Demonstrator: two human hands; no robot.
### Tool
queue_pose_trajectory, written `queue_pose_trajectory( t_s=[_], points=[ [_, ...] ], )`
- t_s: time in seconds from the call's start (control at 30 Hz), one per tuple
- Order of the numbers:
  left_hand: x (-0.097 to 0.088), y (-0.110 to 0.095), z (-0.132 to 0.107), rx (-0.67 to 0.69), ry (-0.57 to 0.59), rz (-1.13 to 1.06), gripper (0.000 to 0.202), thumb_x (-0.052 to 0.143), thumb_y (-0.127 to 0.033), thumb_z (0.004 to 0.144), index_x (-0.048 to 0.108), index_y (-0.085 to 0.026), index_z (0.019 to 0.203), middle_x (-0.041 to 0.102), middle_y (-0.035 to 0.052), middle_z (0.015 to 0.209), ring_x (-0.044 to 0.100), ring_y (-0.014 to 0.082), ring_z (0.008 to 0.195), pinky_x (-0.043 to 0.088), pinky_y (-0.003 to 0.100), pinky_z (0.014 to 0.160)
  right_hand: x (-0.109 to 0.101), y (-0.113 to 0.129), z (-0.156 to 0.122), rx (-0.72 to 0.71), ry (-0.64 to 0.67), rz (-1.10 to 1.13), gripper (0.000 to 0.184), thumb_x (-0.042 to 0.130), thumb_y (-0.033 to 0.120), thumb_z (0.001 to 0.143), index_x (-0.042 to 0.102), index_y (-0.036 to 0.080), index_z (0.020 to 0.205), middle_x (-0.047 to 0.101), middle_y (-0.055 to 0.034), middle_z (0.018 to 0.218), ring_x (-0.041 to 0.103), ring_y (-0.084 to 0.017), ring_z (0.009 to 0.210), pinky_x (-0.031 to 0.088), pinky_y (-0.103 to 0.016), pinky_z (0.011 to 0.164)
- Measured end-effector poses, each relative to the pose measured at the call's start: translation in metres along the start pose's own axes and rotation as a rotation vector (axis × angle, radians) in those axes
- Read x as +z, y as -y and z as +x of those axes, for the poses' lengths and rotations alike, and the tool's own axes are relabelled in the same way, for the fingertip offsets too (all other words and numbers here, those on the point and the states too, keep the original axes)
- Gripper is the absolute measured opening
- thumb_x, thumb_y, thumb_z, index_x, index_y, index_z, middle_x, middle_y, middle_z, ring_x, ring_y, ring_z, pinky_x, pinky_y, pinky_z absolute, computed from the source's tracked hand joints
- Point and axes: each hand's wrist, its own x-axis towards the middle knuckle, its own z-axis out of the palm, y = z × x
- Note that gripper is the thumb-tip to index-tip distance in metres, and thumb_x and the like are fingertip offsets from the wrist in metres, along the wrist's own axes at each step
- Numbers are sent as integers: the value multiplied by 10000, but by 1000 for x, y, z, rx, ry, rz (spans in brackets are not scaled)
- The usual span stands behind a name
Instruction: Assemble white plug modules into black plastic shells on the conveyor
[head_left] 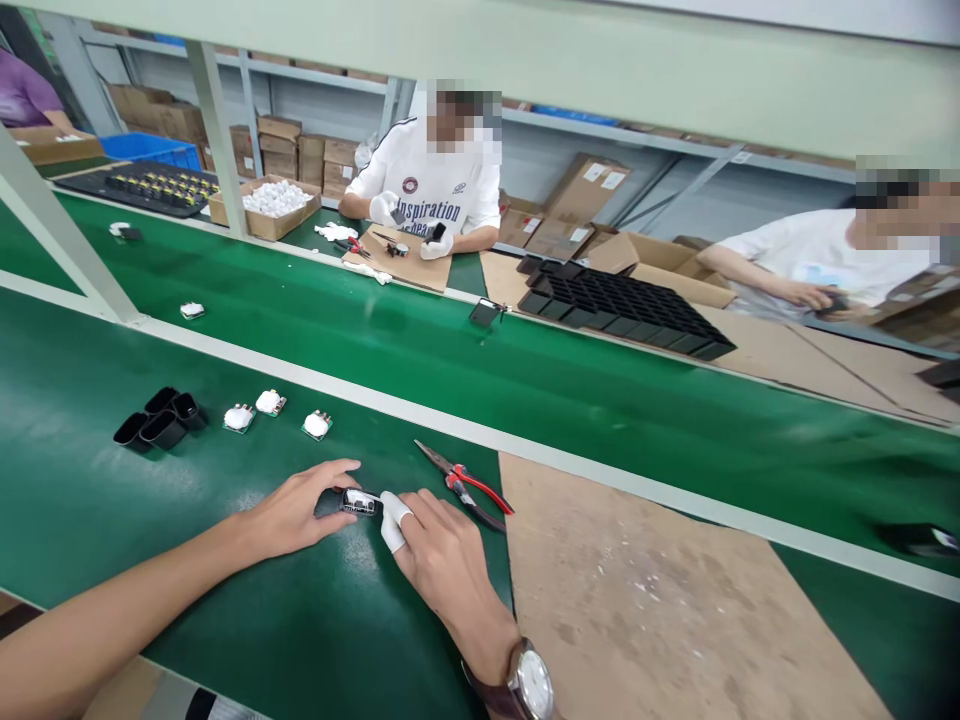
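A small black plastic housing point(361, 503), with white material and parts showing in its open end, is tilted towards me above the green bench. My left hand point(294, 508) grips it from the left between thumb and fingers. At its right end, my right hand point(444, 548) pinches the edge; white finger cots cover two of its fingertips. Beyond my hands lie several small circuit boards point(317, 425) topped with white lumps. Several empty black housings point(163, 430) stand grouped at the left. Red-handled long-nose pliers point(461, 480) rest just past my right hand.
A brown cardboard sheet point(645, 590) covers the bench at the right. Past a pale rail point(390, 408) runs a green conveyor belt point(420, 345) carrying a few parts. Across it, co-workers sit near a box of white pieces point(277, 200) and rows of black housings point(622, 305).
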Motion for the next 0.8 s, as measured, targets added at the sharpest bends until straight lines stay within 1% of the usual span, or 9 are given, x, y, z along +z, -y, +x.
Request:
queue_pose_trajectory(
  t_s=[0.17,0.23,0.37,0.43,0.63,0.7,0.77,0.8],
  points=[
    [0,0,1,4,2,-11,621,684,-286,986,392,-301,1533,760,39,1288,699,242,1250,537,439,1107,-1,2,1,19,-23,10,213,551,31,963,686,143,1085,691,-47,855,569,-190,739,385,-342,636],
    [0,0,1,5,3,-14,619,686,-288,984,395,-300,1531,760,39,1286,701,241,1245,535,440,1109,-1,3,2,14,-21,11,216,548,27,960,685,150,1074,696,-52,875,577,-194,760,392,-345,653],
    [1,1,1,0,-9,-4,622,700,-300,976,402,-299,1522,762,35,1283,704,238,1240,533,438,1115,-2,6,4,-17,44,-40,174,566,46,945,677,179,928,683,-60,851,586,-218,790,382,-363,649],
    [1,2,1,4,-17,1,626,705,-300,971,408,-299,1522,763,36,1284,705,240,1241,535,438,1115,-3,7,5,-25,74,-72,184,575,47,926,653,196,852,674,-61,842,576,-218,778,372,-370,636],
    [2,2,2,10,-16,6,620,695,-300,978,400,-306,1523,761,33,1285,717,238,1221,551,440,1099,-3,8,7,-32,65,-101,225,578,46,907,610,213,759,680,-59,840,559,-211,753,357,-371,620],
    [1,1,2,12,-17,13,627,698,-290,979,391,-310,1525,761,29,1279,717,237,1221,553,444,1101,-2,5,5,-13,43,-71,195,571,50,921,643,200,820,684,-56,837,563,-213,747,366,-370,619],
    [1,0,2,22,-27,26,644,706,-287,980,381,-317,1535,761,27,1263,720,237,1216,564,445,1094,1,-1,2,44,-9,-33,161,564,64,957,684,163,997,703,-58,877,580,-210,760,404,-361,650],
    [0,0,1,37,-37,33,658,721,-292,974,383,-319,1538,757,32,1262,724,238,1205,577,440,1080,3,-5,0,80,-34,-30,185,561,67,971,682,143,1090,713,-62,904,592,-209,774,426,-356,676]
  ],
)
